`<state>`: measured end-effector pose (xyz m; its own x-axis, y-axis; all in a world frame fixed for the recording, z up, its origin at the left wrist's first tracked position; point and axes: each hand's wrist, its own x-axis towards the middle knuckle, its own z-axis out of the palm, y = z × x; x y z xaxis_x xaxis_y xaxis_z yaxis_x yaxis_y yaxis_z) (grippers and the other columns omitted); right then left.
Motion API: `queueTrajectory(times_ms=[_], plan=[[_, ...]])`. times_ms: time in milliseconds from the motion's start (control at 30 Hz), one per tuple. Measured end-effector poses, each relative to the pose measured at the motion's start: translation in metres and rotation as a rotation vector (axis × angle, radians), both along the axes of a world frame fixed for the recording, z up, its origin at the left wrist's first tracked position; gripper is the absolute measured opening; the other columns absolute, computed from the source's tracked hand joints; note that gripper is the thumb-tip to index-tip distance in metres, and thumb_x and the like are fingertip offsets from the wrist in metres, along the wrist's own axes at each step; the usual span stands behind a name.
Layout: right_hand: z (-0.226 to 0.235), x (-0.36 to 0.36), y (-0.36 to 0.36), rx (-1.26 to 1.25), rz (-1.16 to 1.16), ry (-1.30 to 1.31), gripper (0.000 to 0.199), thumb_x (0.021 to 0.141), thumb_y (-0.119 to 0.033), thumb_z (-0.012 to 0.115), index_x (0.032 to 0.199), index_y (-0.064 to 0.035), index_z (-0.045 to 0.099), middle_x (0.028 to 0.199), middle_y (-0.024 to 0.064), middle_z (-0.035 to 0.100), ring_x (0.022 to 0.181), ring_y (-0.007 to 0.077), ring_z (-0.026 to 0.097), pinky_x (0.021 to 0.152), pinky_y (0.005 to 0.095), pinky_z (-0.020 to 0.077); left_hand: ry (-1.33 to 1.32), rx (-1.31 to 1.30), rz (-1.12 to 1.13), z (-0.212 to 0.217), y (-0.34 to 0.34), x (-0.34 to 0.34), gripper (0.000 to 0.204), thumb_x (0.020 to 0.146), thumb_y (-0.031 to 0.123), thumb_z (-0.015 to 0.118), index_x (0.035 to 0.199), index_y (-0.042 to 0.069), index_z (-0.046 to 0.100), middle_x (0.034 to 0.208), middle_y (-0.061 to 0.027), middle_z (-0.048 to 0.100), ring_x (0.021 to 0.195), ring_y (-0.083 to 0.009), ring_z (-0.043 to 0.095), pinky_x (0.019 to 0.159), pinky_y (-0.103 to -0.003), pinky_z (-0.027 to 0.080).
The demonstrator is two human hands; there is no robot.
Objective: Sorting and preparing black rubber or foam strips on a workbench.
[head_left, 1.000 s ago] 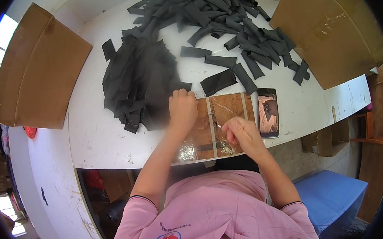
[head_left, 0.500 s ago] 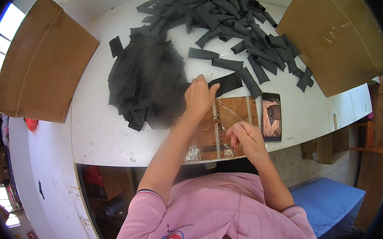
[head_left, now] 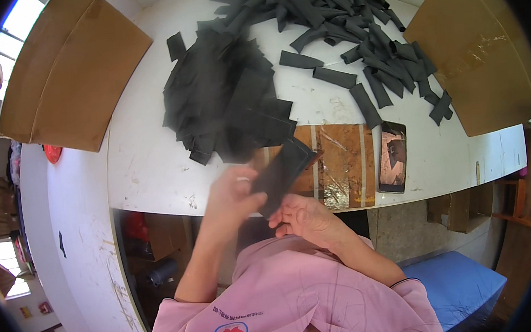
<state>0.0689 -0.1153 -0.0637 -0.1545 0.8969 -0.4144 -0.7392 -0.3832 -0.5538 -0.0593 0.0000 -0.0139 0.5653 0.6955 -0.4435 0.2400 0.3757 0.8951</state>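
A flat, dark fabric piece (head_left: 285, 168) with a pale line near its far end is held slantwise over the brown taped board (head_left: 346, 159). My left hand (head_left: 233, 196), slightly blurred, grips its near left side with the thumb against the cloth. At the near end, my right hand (head_left: 304, 218) has curled fingers closed on the lower corner. Just beyond my left hand lies a heap of flat black fabric pieces (head_left: 219, 95). Farther right is a loose pile of narrow, tube-like black fabric pieces (head_left: 322, 12), a few of them lying apart nearer the board.
A phone (head_left: 393, 157) with its screen lit lies right of the board. Cardboard boxes stand on the white table at the left (head_left: 74, 69) and right (head_left: 474, 49). Below the table's right side is a blue box-like seat (head_left: 456, 288).
My left hand has come back toward me from the table beyond the board, bringing the black fabric piece. My right hand has moved left and taken its near end. The view has shifted slightly.
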Motion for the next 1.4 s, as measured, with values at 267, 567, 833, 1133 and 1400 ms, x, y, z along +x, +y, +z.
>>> queueTrajectory(times_ms=[267,567,833,1133,1400], plan=[[0.01,-0.01,0.005,-0.071,-0.297,0.087,0.021,0.078,-0.01,0.061,0.097,-0.0061,0.056,0.091,0.0027,0.059,0.084,0.0144,0.057,0.075,0.0296,0.0466,-0.052,0.25,0.028,-0.006,-0.043,-0.001,0.047,0.066,-0.004,0.059,0.109,0.002,0.041,0.07,-0.0001,0.049,0.06,-0.004,0.045,0.054,-0.016,0.036],[0.015,-0.01,-0.002,0.032,-0.589,-0.109,0.014,0.083,-0.012,0.056,0.095,-0.0065,0.053,0.085,0.0023,0.057,0.078,0.013,0.055,0.072,0.0279,0.0457,-0.301,-0.148,0.133,-0.006,-0.049,0.004,0.029,0.07,0.007,0.057,0.097,-0.001,0.05,0.073,-0.0042,0.055,0.06,-0.0074,0.049,0.054,-0.018,0.038],[0.02,-0.009,0.001,0.031,-0.606,-0.086,0.014,0.085,-0.015,0.052,0.094,-0.0044,0.049,0.085,0.0035,0.053,0.077,0.0115,0.051,0.068,0.0273,0.0432,-0.259,-0.1,0.111,-0.004,-0.05,0.01,0.015,0.076,0.004,0.059,0.09,0.0,0.055,0.072,-0.0029,0.058,0.059,-0.007,0.052,0.053,-0.018,0.04],[0.021,-0.009,0.006,0.072,-0.641,-0.15,0.014,0.086,-0.016,0.051,0.092,-0.0035,0.05,0.083,0.0033,0.053,0.074,0.0106,0.051,0.067,0.0258,0.0436,-0.284,-0.117,0.127,-0.006,-0.05,0.014,0.014,0.076,0.004,0.061,0.088,-0.001,0.056,0.07,-0.003,0.057,0.058,-0.0069,0.052,0.051,-0.018,0.04],[0.012,-0.012,0.009,0.088,-0.685,-0.346,0.015,0.085,-0.018,0.054,0.089,-0.0043,0.051,0.08,0.0015,0.054,0.071,0.0078,0.051,0.061,0.0245,0.0443,-0.224,-0.051,0.163,-0.01,-0.053,0.018,0.011,0.076,0.001,0.058,0.087,-0.002,0.056,0.069,-0.0011,0.057,0.058,-0.0046,0.05,0.051,-0.018,0.039]])
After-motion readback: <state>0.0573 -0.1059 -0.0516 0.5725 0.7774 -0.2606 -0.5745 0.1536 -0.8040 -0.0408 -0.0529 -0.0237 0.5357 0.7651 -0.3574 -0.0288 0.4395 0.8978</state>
